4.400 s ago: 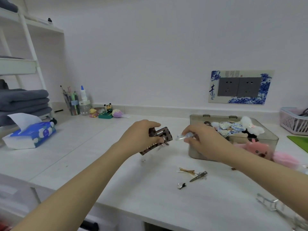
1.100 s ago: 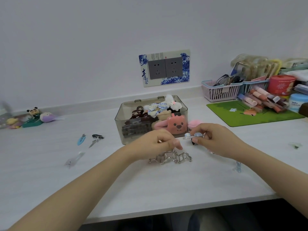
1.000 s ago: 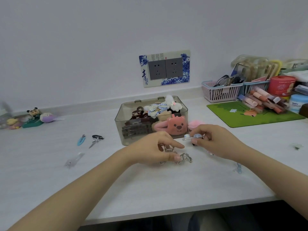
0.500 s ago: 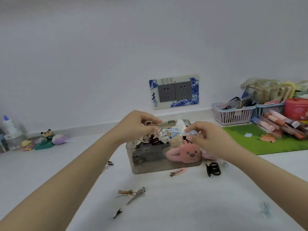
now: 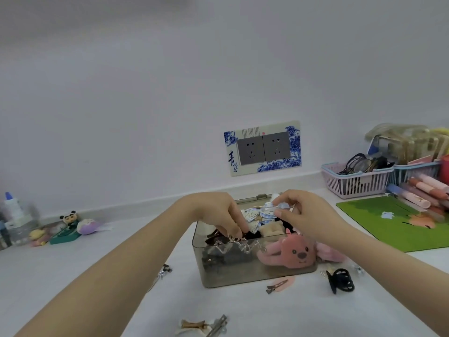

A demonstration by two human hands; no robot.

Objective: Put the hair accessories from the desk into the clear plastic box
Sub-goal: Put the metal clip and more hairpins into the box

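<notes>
- White desk (image 5: 97,276) runs under a plain pale wall with a double socket (image 5: 263,148); only the head view shows it.
- Beyond the right wrist sit a pink basket (image 5: 357,181) of glasses and a green mat (image 5: 393,222); far off to the left of both hands stand small figurines (image 5: 70,226) and a glue bottle (image 5: 12,207).
- Box (image 5: 252,271) stands directly beneath both hands, smoky-clear, already crowded; a pink plush clip (image 5: 289,252) bulges against its front wall.
- Left hand (image 5: 213,212) dips into the box, fingers curled down onto a clear zigzag claw (image 5: 239,245) lying on the pile just below the fingertips; whether it is pinched or only pressed, I cannot tell.
- Right hand (image 5: 308,215) hovers over the box's middle, pinching a small clear clip (image 5: 277,207) between thumb and forefinger.
- Judged from its look, the claw is light, rigid and springy, slick plastic with thin teeth that could snap; best taken by its spine.
- The small clip seems featherweight and slippery, so a fingertip pinch along its length suits it.
- Loose on the desk nearer the person than the hands: a black claw (image 5: 340,280), a pink snap clip (image 5: 279,284), silver clips (image 5: 162,271) and beige clips (image 5: 204,325).
</notes>
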